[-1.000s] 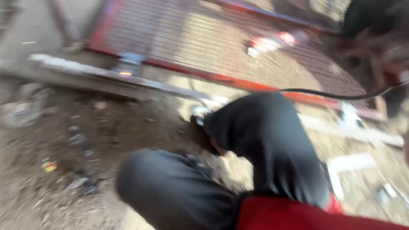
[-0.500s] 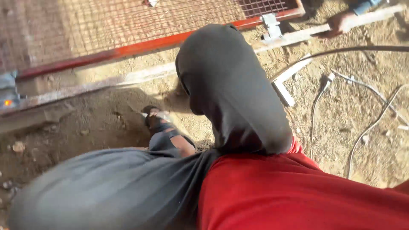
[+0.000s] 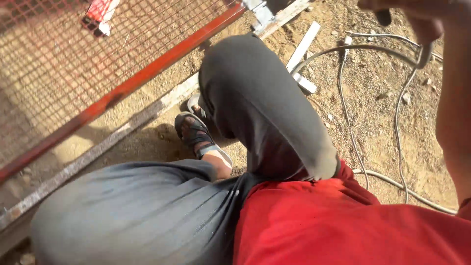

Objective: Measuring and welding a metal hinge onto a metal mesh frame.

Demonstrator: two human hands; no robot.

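- A red fabric shirt (image 3: 343,225) and grey cloth trousers (image 3: 147,211) are filling the bottom of the view. The raised knee is being seen more from above than half a second ago, so the head is being turned to the right.
- A dark strapped sandal (image 3: 196,135) is being kept planted on the sandy ground (image 3: 382,127), between the two legs, much as before.
- A bare forearm is now being raised along the right edge, where none was showing earlier.
- The right hand (image 3: 407,10) is being held blurred at the top right, and whether it is open or closed cannot be told. A short dark tool handle (image 3: 384,17) is showing just under it, touching or nearly so.
- The left hand is not being shown.
- Pale grey cables (image 3: 343,88) are being brought further into view, looping from the handle down past the knee.
- A flat grey steel bar (image 3: 98,149) and a red-painted metal frame with wire mesh (image 3: 147,73) are now being seen running diagonally at upper left.
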